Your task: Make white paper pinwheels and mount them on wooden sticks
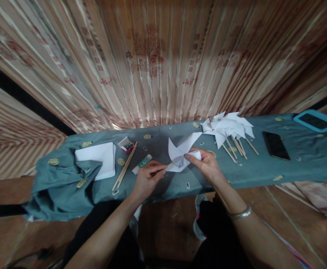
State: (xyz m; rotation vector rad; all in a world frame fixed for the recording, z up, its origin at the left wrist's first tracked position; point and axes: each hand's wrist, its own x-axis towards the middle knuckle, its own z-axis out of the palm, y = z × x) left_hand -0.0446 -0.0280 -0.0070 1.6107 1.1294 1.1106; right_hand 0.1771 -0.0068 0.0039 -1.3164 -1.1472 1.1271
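Observation:
A white paper pinwheel (177, 154) is held between my two hands above the cloth-covered table. My right hand (204, 161) grips it near the centre, thumb pressed on the folded paper. A thin wooden stick (169, 166) shows at the pinwheel's lower left, and my left hand (150, 176) pinches its end. Just behind my left hand lies a green and white glue stick or tube (143, 163). Further left are several loose wooden sticks (126, 166) beside a small open box (126, 145) holding tiny dark pieces.
A stack of white paper (104, 155) lies at the left, partly covered by bunched cloth (65, 183). Several finished-looking pinwheels on sticks (230, 129) are piled right of centre. A black phone (275, 145) and a blue-framed tablet (316, 120) lie farther right. A curtain (157, 67) hangs behind the table.

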